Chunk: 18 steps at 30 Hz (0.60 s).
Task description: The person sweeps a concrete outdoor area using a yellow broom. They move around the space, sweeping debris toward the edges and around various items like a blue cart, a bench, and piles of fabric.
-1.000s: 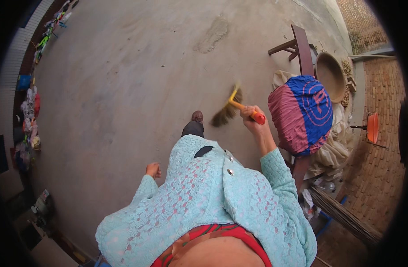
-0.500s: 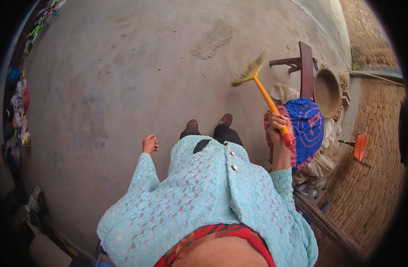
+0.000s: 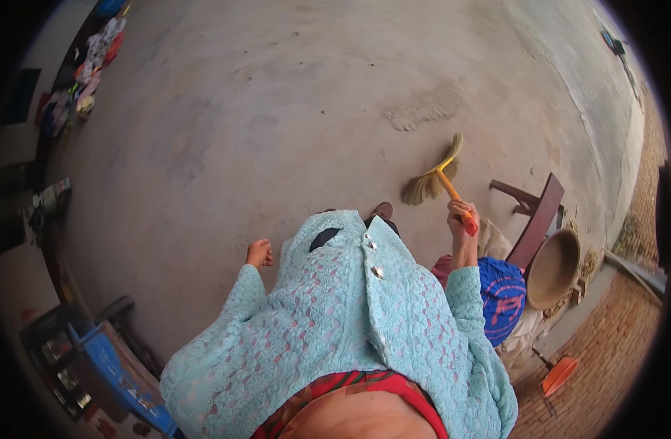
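Note:
A short broom with an orange handle [image 3: 450,186] and straw-coloured bristles [image 3: 423,188] slants up and left from my right hand [image 3: 460,212], whose fingers wrap round the handle near its red end. The bristles are at the concrete floor ahead of my feet; whether they touch it, I cannot tell. My left hand [image 3: 259,253] hangs over bare floor at the left of my body, fingers curled in and nothing visible in them. Beside my right forearm lies a blue and pink cloth bundle [image 3: 502,296], partly covered by my sleeve.
To the right stand a dark red bench [image 3: 538,219] and a round brown basin [image 3: 553,269]. Past them, an orange dustpan-like scoop [image 3: 560,376] lies on brick paving [image 3: 606,366]. A blue cart-like object [image 3: 123,377] is at the lower left, with piled clothes [image 3: 94,62] at the far left.
My view has turned to the left, so the bench, basin and bundle sit lower. My right hand still grips the broom, whose bristles now spread lower, nearer my feet. The left hand stays curled.

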Available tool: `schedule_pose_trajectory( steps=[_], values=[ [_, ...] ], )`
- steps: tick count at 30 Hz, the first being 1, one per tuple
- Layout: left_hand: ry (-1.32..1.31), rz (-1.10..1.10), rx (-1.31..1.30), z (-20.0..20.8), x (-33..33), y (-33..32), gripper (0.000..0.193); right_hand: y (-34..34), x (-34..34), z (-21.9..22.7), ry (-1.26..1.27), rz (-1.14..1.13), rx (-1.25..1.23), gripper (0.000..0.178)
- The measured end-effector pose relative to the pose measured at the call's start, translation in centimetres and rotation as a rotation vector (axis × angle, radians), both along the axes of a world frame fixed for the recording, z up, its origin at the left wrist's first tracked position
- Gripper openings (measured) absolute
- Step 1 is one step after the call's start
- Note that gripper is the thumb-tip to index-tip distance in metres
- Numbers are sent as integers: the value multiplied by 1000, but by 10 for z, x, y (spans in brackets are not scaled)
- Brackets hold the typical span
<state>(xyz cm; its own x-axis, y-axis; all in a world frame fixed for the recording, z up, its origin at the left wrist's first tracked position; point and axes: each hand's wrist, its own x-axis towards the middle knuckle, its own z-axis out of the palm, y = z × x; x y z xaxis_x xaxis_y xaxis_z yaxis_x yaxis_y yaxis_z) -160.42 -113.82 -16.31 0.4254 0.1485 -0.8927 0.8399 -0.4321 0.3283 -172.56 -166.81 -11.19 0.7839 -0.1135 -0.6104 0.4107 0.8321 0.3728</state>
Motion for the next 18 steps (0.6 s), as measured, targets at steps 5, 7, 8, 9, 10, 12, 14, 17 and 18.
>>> schedule_pose_trajectory(
  steps=[5, 7, 8, 9, 10, 12, 14, 17, 18],
  values=[
    [-20, 138, -59, 2, -25, -11, 38, -14, 4, 13, -17, 305, -203, 16],
    [2, 143, -60, 4, -33, -17, 38, -8, -4, 29, 47, 498, -367, 22],
    [4, 162, -59, 4, -37, -19, 38, -6, -9, 36, 102, 552, -343, 32],
    [5, 181, -57, 5, -39, -21, 38, -3, -13, 46, 83, 593, -333, 34],
    [6, 197, -56, 6, -42, -22, 38, 1, -15, 59, 64, 631, -323, 35],
    [1, 206, -57, 8, -43, -26, 38, 5, -18, 76, 4, 675, -278, 41],
    [-9, 208, -55, 10, -41, -29, 37, 7, -21, 79, -40, 704, -142, 42],
    [-21, 207, -46, 13, -39, -31, 37, 15, -11, 79, -47, 706, -27, 35],
    [-24, 209, -48, 15, -37, -33, 38, 16, -8, 68, -37, 706, -3, 32]
  ],
)
